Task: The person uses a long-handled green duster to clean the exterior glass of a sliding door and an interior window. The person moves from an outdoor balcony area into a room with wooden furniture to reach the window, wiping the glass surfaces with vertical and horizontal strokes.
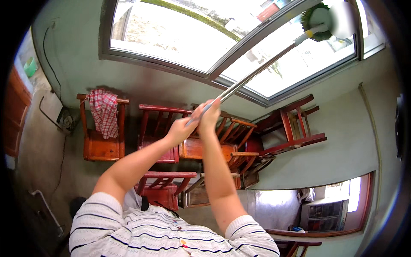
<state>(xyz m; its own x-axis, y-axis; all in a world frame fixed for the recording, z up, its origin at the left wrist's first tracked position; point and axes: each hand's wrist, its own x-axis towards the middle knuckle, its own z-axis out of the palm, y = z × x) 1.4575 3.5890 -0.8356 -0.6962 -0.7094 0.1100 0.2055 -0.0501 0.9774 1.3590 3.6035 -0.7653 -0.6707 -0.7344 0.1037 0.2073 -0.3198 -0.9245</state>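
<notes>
left grip [180, 129] and right grip [209, 115] are wrapped round the near end of a long-handled round brush [262, 68], its green head [317, 19] far right before the window [291, 64]. likely stiff, light, top-heavy; best held with hands spaced apart.

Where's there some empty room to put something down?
The front of the left chair's seat, past the hanging checked cloth, is bare. So is some floor between that chair and the thin cord. It's crowded below the pole, where other chairs are packed close together.
</notes>
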